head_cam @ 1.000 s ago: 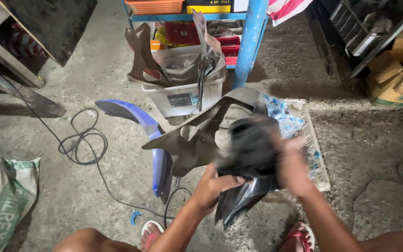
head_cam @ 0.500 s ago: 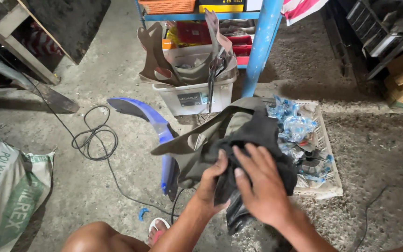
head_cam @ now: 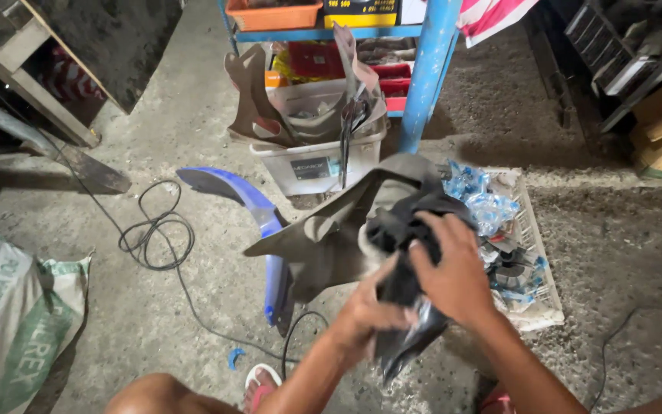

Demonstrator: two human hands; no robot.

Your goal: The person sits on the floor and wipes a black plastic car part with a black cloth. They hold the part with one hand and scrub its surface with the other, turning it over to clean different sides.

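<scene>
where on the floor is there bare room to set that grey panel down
Bare concrete lies between the coiled black cable and the blue fender, and right of the white tray. It is crowded ahead: the clear bin, blue shelf post and tray. Both hands grip the grey panel.

The dusty grey plastic panel point(head_cam: 331, 238) is a curved, angular piece of bodywork, matte and coated in pale grime. It is held up off the concrete floor, tilted, with one long pointed arm running out to the left and a second arm arching over the top toward the right. Its underside falls into shadow.

The black cloth point(head_cam: 404, 230) is dark, crumpled and bunched against the right part of the panel, pressed onto its surface. Below it a glossy black part point(head_cam: 408, 345) hangs down toward the floor, tapering to a narrow end.
</scene>
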